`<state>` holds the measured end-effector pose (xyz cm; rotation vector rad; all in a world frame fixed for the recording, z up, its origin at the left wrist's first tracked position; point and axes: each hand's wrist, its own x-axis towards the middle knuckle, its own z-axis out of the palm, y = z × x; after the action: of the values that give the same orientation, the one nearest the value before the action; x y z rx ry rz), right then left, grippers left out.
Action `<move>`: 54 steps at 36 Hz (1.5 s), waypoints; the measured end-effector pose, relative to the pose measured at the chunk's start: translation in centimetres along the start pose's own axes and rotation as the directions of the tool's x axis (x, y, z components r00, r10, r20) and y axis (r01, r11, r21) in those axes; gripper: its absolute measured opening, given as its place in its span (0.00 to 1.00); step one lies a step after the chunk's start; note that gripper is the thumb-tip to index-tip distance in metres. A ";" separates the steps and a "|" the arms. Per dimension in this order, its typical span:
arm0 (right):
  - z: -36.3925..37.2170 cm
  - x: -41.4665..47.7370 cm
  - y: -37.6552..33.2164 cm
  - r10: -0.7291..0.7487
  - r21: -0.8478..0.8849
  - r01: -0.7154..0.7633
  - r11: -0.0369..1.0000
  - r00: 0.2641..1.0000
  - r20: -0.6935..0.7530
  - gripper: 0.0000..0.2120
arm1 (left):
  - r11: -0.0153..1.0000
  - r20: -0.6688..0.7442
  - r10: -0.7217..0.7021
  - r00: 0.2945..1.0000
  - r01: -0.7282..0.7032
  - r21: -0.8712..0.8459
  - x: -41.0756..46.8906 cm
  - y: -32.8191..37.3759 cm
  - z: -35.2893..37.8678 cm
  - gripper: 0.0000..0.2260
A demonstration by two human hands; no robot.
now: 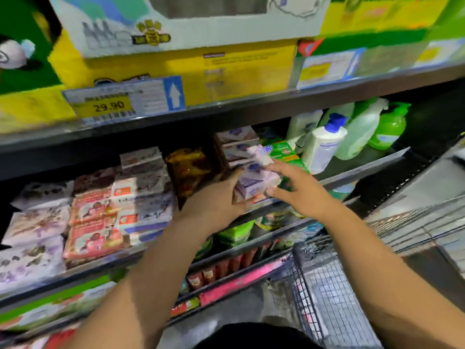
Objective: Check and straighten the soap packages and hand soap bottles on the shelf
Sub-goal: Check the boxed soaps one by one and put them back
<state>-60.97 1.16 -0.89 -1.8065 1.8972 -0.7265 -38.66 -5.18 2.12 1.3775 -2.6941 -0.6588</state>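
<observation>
Head view: left grip point(214, 197) clasped purple soap package point(254, 181) by its left end, at shelf point(372, 167) front. Right grip point(300, 190) was spread flat, fingertips touching package's right end. Hand soap bottles point(324, 144) stood above-right of right grip, apart.

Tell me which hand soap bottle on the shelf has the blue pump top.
The white plastic bottle standing frontmost; the bright green bottle farther right has a green top.
</observation>
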 end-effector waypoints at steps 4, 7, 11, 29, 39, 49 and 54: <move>0.3 0.7 0.6 -0.078 0.011 0.078 0.997 0.997 0.019 0.25 | 0.994 -0.078 -0.107 0.991 0.104 -0.044 0.7 1.5 1.4 0.37; 0.5 0.8 0.3 -0.099 0.131 0.102 0.986 0.995 -0.024 0.28 | 0.975 -0.172 -0.192 0.966 0.168 -0.145 0.6 1.7 2.1 0.34; 0.1 0.2 0.8 -0.010 0.329 0.043 0.944 0.995 -0.102 0.34 | 0.956 -0.313 -0.084 0.946 -0.012 -0.293 0.0 1.7 2.6 0.28; -0.6 -2.7 -1.4 0.295 0.941 -0.162 0.296 0.953 0.072 0.14 | 0.621 -0.176 -0.005 0.984 -0.135 -0.772 -2.2 1.4 2.3 0.49; -1.6 -4.0 -1.8 0.135 0.726 -0.194 0.660 0.981 0.140 0.24 | 0.638 -0.265 -0.118 0.957 -0.132 -0.759 -2.3 1.9 2.1 0.19; -2.3 -3.3 -2.4 -0.033 0.389 -0.005 0.921 0.995 0.090 0.29 | 0.764 -0.372 -0.096 0.923 -0.171 -0.622 -2.7 4.2 0.6 0.18; -0.6 -3.6 -2.7 -0.035 0.562 -0.035 0.827 0.993 0.113 0.18 | 0.948 -0.504 0.157 0.849 -0.273 -0.164 -2.6 5.3 -0.9 0.23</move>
<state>-59.06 4.76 1.08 -1.4290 1.3998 -1.0259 -40.97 -0.75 5.43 0.9945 -2.2401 -0.4995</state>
